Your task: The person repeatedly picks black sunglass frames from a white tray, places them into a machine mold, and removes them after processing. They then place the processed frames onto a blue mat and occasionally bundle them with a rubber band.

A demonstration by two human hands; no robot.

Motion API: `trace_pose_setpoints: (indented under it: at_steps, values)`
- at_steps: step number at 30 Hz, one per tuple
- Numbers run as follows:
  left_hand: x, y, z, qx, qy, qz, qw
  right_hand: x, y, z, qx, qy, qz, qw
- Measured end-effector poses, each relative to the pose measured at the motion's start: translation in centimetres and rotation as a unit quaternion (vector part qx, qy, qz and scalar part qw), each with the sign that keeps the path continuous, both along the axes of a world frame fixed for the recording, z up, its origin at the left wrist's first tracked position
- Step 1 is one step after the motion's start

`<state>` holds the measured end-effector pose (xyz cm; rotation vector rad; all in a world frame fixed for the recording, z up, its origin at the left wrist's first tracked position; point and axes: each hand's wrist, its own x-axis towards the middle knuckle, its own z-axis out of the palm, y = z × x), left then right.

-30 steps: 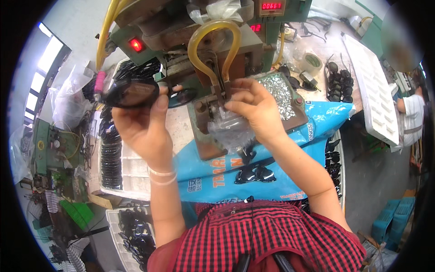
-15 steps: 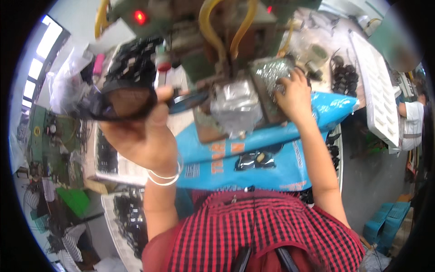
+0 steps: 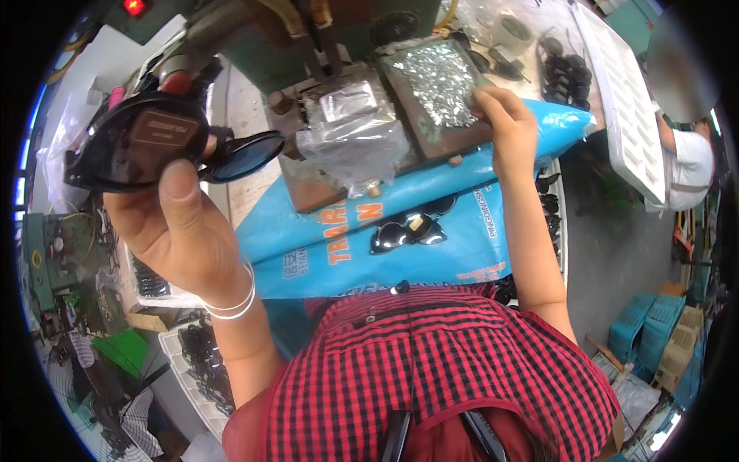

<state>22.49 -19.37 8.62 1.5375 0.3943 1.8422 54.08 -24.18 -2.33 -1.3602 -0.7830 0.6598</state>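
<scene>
- Holding dark sunglasses (image 3: pixel 165 146) in the left hand (image 3: pixel 181 235): thumb across the near lens, fingers behind.
- Sunglasses are raised at left, tilted, well apart from the right hand (image 3: pixel 508 127); a small label sits on the larger-looking lens.
- Right hand: fingers bent and narrow, tips at the right edge of a heap of silvery bits (image 3: pixel 435 81). Cannot tell whether anything is pinched.
- Heap lies on a brownish plate (image 3: pixel 450 146).
- Clear plastic (image 3: pixel 358 150) covers a block just left of that plate, below the green machine (image 3: pixel 385 23).
- Blue sheet (image 3: pixel 300 269) spreads between machine and checked apron (image 3: pixel 462 346).
- Dark glasses bunched (image 3: pixel 566 73) near a white tray (image 3: pixel 627 115), upper right.
</scene>
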Motion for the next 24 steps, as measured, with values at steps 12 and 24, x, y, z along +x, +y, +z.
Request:
trace_pose_setpoints:
  at_steps: [12, 24]
  values:
    - [1.4, 0.8, -0.4, -0.03, -0.054, 0.029, 0.998, -10.2, 3.3, 8.1, 0.088, -0.128, 0.18, 0.971]
    - [0.7, 2.4, 1.8, -0.004, -0.017, 0.048, 0.999, -11.9, 3.4, 9.5, 0.045, 0.014, 0.198, 0.979]
